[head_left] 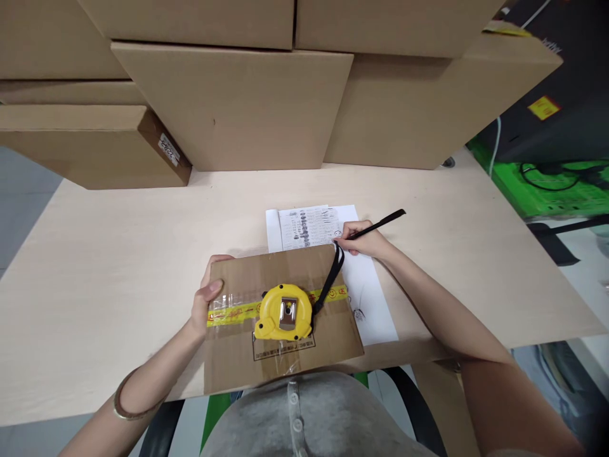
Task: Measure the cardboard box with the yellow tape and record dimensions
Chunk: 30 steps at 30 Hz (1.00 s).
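Note:
My left hand [205, 295] grips the left edge of a small cardboard box [233, 355], its thumb on the top face. Yellow printed tape runs across the box. On top lies a yellow tape measure [276, 311] with a metal clip and a black wrist strap [328, 285]. Closed around a black pen [380, 223], my right hand [359, 238] rests on white paper [371, 304] just beyond the box's far right corner. A smaller sheet covered in handwritten lines [309, 226] lies on that paper, beside the pen's tip.
Large cardboard boxes [238, 108] are stacked along the back of the light wooden table [118, 254]. Another box [95, 149] with a white label stands at the left. To the right are a dark machine [537, 120] and a green surface [537, 190] with black cables.

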Each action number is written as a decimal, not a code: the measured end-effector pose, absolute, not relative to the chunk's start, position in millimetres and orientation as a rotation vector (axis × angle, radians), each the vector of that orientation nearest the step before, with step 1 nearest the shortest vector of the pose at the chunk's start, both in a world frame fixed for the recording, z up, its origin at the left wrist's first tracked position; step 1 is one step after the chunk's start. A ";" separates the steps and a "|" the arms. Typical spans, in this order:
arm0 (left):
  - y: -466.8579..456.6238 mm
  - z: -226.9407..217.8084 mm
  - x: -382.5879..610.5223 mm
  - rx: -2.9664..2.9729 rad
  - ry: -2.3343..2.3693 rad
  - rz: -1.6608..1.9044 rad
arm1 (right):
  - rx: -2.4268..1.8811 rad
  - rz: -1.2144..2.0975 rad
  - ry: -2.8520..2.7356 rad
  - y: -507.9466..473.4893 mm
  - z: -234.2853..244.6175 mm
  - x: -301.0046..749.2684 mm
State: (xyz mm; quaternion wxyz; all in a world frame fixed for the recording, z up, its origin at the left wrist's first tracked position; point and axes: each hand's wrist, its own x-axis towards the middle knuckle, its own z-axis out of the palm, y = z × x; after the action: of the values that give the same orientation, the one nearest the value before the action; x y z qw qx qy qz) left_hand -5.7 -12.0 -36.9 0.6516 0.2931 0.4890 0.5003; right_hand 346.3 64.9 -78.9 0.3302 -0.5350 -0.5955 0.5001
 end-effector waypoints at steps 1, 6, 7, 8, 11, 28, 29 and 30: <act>-12.2 -37.7 -6.2 0.668 1.111 1.140 | -1.401 1.308 -1.555 65.0 -79.0 346.5; -14.1 -40.8 -8.2 0.662 1.095 1.143 | -1.426 1.285 -1.549 64.9 -80.3 346.9; -14.5 -40.9 -8.2 0.658 1.089 1.138 | -1.429 1.284 -1.553 64.9 -80.6 347.0; -14.9 -40.8 -8.1 0.653 1.084 1.132 | -1.432 1.284 -1.557 65.0 -80.8 347.0; -15.7 -40.1 -7.5 0.644 1.086 1.120 | -1.435 1.286 -1.567 65.2 -80.8 347.2; -15.7 -43.0 -10.5 0.684 1.068 1.107 | -1.416 1.279 -1.565 64.7 -81.5 349.2; -15.6 -42.9 -10.6 0.687 1.069 1.111 | -1.415 1.279 -1.566 64.7 -81.7 349.4; -15.4 -42.8 -10.7 0.688 1.068 1.110 | -1.415 1.279 -1.566 64.8 -82.2 349.6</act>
State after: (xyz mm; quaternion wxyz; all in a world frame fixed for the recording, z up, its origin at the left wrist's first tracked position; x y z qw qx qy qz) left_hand -10.7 -15.4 -42.8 0.6647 0.3046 0.4729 0.4917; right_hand 349.6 64.8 -82.2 0.3304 -0.5412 -0.5989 0.4891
